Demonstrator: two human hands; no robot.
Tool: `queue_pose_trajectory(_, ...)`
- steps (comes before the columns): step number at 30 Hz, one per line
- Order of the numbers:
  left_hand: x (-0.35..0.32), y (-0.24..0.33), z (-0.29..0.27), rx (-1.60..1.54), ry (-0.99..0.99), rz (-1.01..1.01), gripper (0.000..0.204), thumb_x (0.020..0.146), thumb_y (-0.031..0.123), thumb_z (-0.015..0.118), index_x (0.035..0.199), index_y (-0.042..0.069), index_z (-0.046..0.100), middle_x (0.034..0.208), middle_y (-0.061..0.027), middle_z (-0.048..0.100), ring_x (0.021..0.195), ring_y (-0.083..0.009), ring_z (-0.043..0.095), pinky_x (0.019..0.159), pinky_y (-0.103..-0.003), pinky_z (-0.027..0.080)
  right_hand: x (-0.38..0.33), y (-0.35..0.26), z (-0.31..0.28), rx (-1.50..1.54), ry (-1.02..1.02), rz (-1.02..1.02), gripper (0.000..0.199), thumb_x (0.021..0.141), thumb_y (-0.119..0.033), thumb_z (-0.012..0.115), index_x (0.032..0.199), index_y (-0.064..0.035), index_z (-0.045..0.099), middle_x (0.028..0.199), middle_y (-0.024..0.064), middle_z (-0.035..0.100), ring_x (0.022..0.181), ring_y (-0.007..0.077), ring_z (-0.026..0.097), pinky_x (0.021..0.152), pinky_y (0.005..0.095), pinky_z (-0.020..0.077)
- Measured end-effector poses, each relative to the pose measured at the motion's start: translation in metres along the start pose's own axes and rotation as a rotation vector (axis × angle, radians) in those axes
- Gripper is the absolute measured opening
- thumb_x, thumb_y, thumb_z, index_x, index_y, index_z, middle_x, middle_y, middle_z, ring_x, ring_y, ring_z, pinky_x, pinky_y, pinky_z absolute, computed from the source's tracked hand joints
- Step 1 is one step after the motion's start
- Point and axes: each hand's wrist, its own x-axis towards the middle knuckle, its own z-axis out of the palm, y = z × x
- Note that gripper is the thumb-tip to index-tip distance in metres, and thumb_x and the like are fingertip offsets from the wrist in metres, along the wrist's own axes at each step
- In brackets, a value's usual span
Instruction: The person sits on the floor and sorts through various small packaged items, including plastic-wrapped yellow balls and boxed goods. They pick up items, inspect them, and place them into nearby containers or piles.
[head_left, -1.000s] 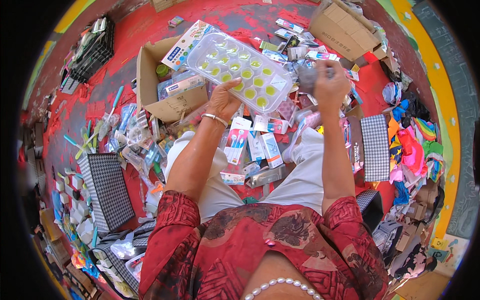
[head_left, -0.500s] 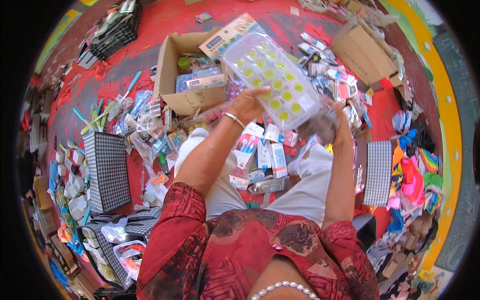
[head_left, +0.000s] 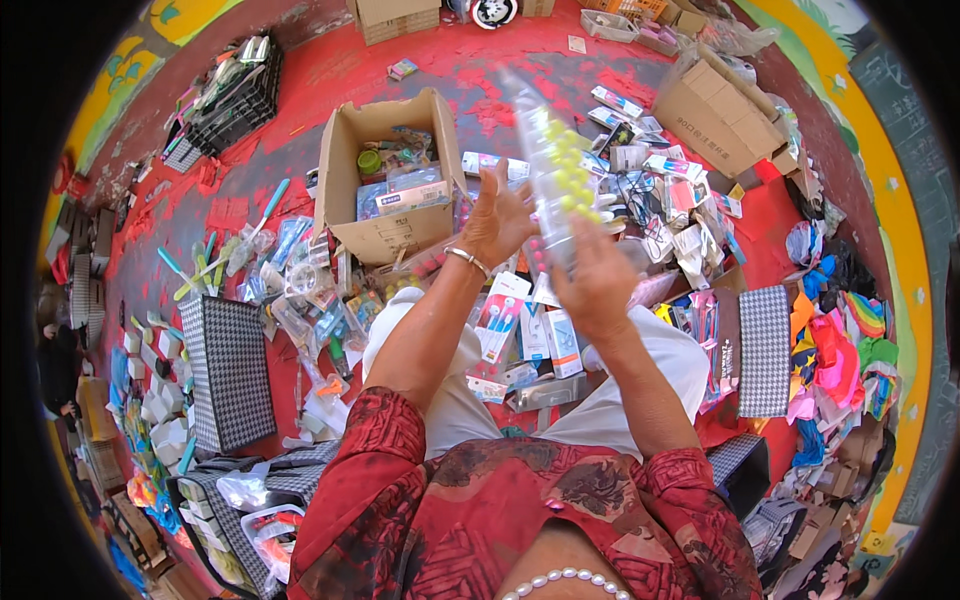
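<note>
Clear plastic blister tray of yellow-green round pieces (head_left: 560, 175) stands edge-on between my hands: right hand (head_left: 597, 285) clamps its near end, left hand (head_left: 497, 215) open-fingered against its left face, above the open cardboard box (head_left: 385, 175).

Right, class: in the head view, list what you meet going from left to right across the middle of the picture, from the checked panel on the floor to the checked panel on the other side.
Left checked panel → open cardboard box → left hand → clear tray of yellow-green balls → right hand → right checked panel.
</note>
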Motion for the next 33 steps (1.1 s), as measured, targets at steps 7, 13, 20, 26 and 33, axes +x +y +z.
queue_pose_trajectory(7,-0.005,0.004,0.003,-0.181,0.062,-0.040,0.079,0.076,0.071,0.042,0.125,0.009,0.042,0.114,-0.0127,0.054,0.102,-0.0288,0.056,0.089,-0.047,0.045,-0.018,-0.024,0.024,-0.053,-0.058,-0.204,0.054,0.065,-0.008,0.062,0.118,0.0004,0.052,0.104,0.0192,0.059,0.072,0.0261,0.061,0.057,0.0339,0.0471)
queue_pose_trajectory(13,-0.014,0.003,0.009,-0.237,-0.047,-0.068,0.088,0.071,0.074,0.045,0.127,0.007,0.040,0.117,-0.0171,0.052,0.104,-0.0327,0.054,0.091,-0.049,0.044,-0.020,-0.033,0.016,-0.075,-0.141,-0.268,0.050,0.067,-0.011,0.066,0.115,-0.0024,0.055,0.103,0.0178,0.059,0.071,0.0245,0.060,0.058,0.0313,0.0474)
queue_pose_trajectory(20,-0.010,0.006,0.007,-0.299,-0.110,-0.158,0.082,0.073,0.070,0.050,0.127,0.009,0.041,0.115,-0.0118,0.054,0.101,-0.0259,0.056,0.087,-0.044,0.047,0.003,-0.023,-0.037,0.783,0.054,0.435,0.024,0.076,-0.012,0.068,0.095,-0.0017,0.057,0.086,0.0096,0.057,0.073,0.0162,0.054,0.067,0.0276,0.0450)
queue_pose_trajectory(26,-0.005,-0.004,0.007,-0.008,0.124,-0.116,0.071,0.078,0.065,0.046,0.123,0.009,0.044,0.111,-0.0090,0.056,0.093,-0.0238,0.059,0.083,-0.042,0.049,0.028,-0.048,0.008,0.408,-0.175,-0.358,0.026,0.069,-0.009,0.063,0.094,-0.0077,0.057,0.097,0.0095,0.053,0.087,0.0288,0.052,0.076,0.0389,0.0403)
queue_pose_trajectory(33,-0.014,-0.011,0.000,-0.041,0.079,-0.224,0.078,0.073,0.065,0.047,0.125,0.008,0.043,0.112,-0.0141,0.056,0.092,-0.0284,0.060,0.081,-0.045,0.050,0.074,-0.018,0.029,0.407,-0.048,-0.240,0.016,0.072,-0.006,0.059,0.088,-0.0063,0.058,0.084,0.0094,0.054,0.079,0.0296,0.053,0.069,0.0395,0.0421)
